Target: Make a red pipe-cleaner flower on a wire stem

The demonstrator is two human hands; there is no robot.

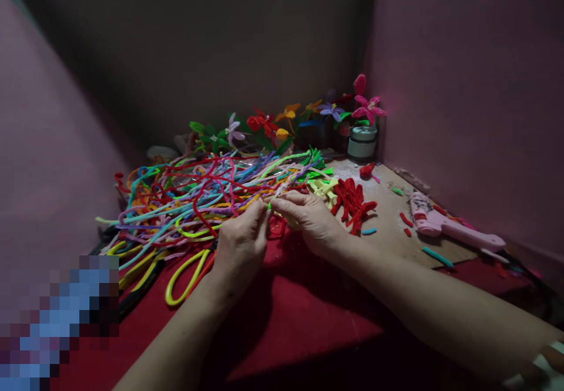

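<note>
My left hand (241,233) and my right hand (314,219) meet at the front edge of a heap of coloured pipe cleaners (207,188). Both are closed, fingertips pinched together around a short green pipe cleaner (269,206). Only a small bright bit of it shows between the fingers; the rest is hidden. Just behind my right hand lie bent pale yellow pieces (325,190), and beside it sits a bundle of folded red pieces (350,200).
Pipe-cleaner flowers (264,124) stand along the back wall, some in a grey jar (362,143). A pink tool with a long handle (453,226) lies on a brown board (388,185) among short offcuts. A yellow-handled tool (185,276) rests left on the red tabletop (304,303).
</note>
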